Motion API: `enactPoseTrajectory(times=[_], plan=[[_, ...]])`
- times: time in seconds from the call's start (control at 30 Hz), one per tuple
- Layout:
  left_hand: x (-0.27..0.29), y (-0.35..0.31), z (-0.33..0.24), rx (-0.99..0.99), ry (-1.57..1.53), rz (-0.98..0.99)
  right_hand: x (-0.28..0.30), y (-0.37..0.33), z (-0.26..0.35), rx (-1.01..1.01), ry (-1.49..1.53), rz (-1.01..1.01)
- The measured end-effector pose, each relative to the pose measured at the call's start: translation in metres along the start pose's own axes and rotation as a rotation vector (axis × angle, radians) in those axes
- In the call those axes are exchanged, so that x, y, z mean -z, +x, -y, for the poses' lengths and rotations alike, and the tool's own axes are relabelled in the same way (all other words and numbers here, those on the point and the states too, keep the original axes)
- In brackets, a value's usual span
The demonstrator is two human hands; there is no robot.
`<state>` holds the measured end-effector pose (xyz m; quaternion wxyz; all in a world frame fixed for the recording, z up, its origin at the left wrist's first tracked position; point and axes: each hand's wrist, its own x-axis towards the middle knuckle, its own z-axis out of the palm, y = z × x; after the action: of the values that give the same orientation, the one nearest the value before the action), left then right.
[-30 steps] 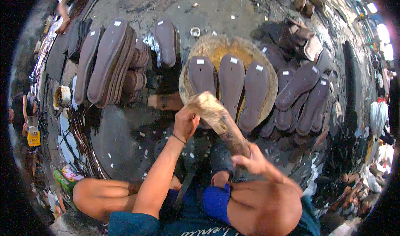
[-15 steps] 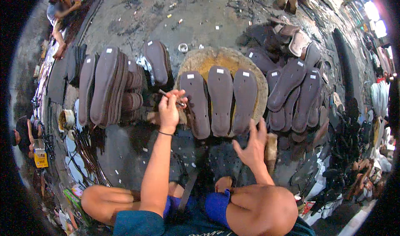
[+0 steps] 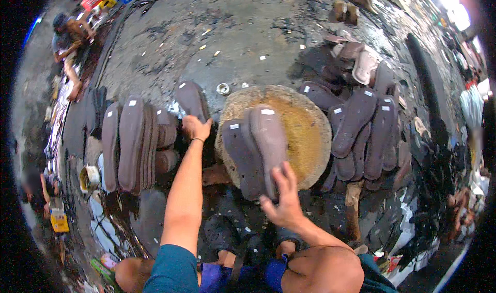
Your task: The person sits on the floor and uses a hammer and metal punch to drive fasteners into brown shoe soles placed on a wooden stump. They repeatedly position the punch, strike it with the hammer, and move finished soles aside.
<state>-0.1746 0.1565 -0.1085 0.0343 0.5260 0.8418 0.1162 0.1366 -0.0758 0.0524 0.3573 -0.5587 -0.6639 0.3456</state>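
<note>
Your right hand (image 3: 281, 200) pinches the near end of stacked brown soles (image 3: 256, 151) on the round block (image 3: 310, 138); your left hand (image 3: 195, 128) grips another sole (image 3: 190, 99).

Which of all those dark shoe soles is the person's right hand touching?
The top sole of the small stack on the round yellowish block; the right hand grips its near end. The other soles lie in piles on either side.

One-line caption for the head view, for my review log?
Seated person's right hand grips stacked brown shoe soles on a round block; left hand reaches a sole.
</note>
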Motion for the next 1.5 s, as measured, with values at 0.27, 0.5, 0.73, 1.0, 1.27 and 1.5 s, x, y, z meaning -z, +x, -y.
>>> enactPoseTrajectory(times=[0.27,0.5,0.73,1.0,1.27,1.5], plan=[[0.026,-0.008,-0.017,0.023,-0.540,-0.051,-0.004,0.002,-0.021,0.136,-0.293,0.064],[0.137,-0.089,-0.085,-0.106,-0.879,0.065,0.176,-0.004,-0.032,-0.125,-0.848,-0.407],[0.190,-0.220,-0.169,-0.058,-1.432,0.589,0.085,0.053,0.015,-0.166,0.539,-0.117],[0.223,-0.163,-0.111,-0.071,-1.184,0.212,0.124,0.046,-0.027,-0.320,0.701,-0.494],[0.210,-0.209,-0.116,-0.219,-0.656,0.064,0.093,0.004,-0.048,-0.393,0.606,-0.548],[0.129,-0.233,-0.112,-0.291,-0.211,0.170,0.046,0.025,-0.065,-0.200,-0.559,-0.302]])
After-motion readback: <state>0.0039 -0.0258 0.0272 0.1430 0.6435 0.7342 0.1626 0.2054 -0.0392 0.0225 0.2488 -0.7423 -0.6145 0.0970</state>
